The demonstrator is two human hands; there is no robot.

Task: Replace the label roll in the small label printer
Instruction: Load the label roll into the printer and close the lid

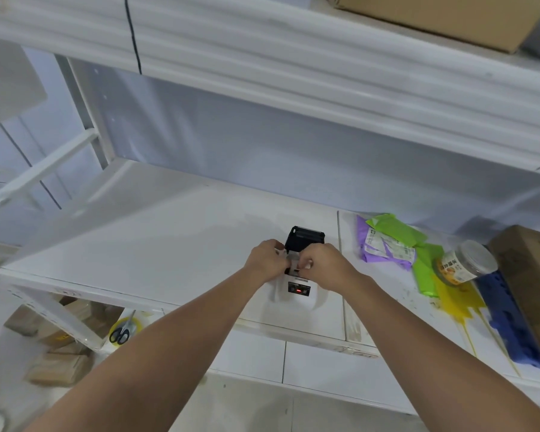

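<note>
A small white label printer (296,299) sits on the white shelf (156,244), its black lid (306,239) swung up and back. A red light glows on its dark front panel. Both my hands are over the open roll bay. My left hand (267,260) and my right hand (323,266) pinch a small white piece, apparently the label roll (294,262), between their fingertips. The fingers hide most of it and the bay below.
Purple and green mailer bags (393,244), a clear jar (466,266), a yellow bag, a blue plastic piece (508,322) and a cardboard box (533,285) crowd the shelf's right side. Scissors (120,333) and brown parcels lie below left. An upper shelf overhangs.
</note>
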